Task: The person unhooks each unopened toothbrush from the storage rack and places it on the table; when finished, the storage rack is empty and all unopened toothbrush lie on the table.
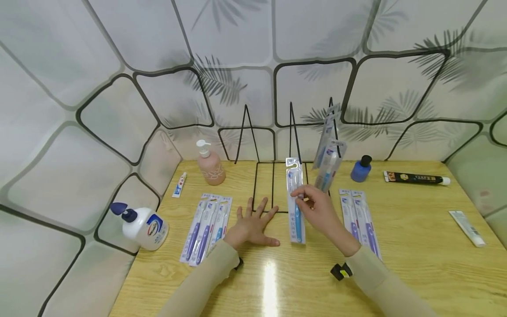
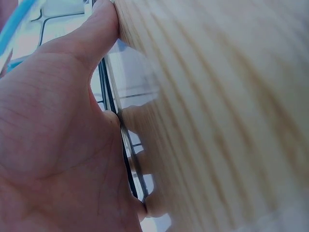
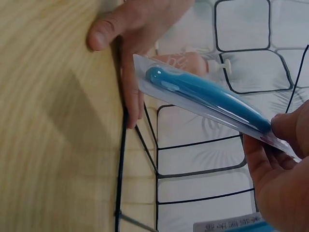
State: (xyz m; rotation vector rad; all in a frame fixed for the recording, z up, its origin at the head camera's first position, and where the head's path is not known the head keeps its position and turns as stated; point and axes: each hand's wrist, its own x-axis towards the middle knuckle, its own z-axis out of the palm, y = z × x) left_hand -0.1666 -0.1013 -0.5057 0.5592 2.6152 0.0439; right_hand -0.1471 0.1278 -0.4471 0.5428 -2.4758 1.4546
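Note:
My right hand [image 1: 317, 210] pinches a packaged toothbrush [image 1: 295, 226] with a blue handle, held upright by the middle of its pack. The holed top overlaps the middle prong of a black wire display rack [image 1: 273, 180]; I cannot tell whether it hangs there. Fingers spread, my left hand [image 1: 251, 227] rests on the table at the rack's front wire. Right of the held pack, several packaged toothbrushes [image 1: 328, 169] hang on the rack's right prong. In the right wrist view, the blue handle [image 3: 207, 96] shows through clear plastic, with thumb and fingers on either side.
Toothbrush packs lie left [image 1: 203, 237] and right [image 1: 366, 220] of my hands. A pink pump bottle [image 1: 211, 167], a white pump bottle [image 1: 146, 229] and a small tube [image 1: 179, 185] stand or lie left. Rightward are a blue bottle [image 1: 360, 170], black tube [image 1: 416, 178] and white tube [image 1: 467, 228].

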